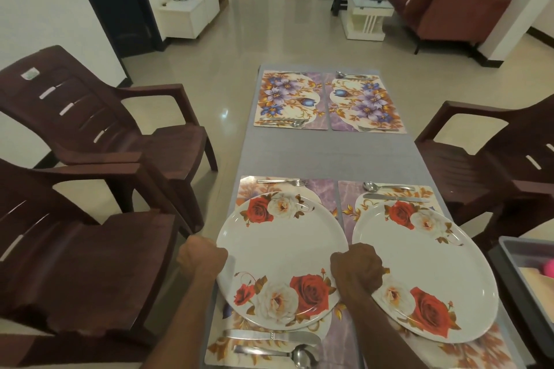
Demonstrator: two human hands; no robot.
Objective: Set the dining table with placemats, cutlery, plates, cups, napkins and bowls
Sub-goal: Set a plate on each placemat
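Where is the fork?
A fork lies at the far edge of the near left placemat, just beyond the plate both hands hold.

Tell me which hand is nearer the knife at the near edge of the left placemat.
Left, narrowly. The left hand grips the left plate's outer rim, above the knife's handle end. The right hand sits between the two plates, up and right of the blade tip.

Home dining area, sofa beyond (open-plan), plastic chairs
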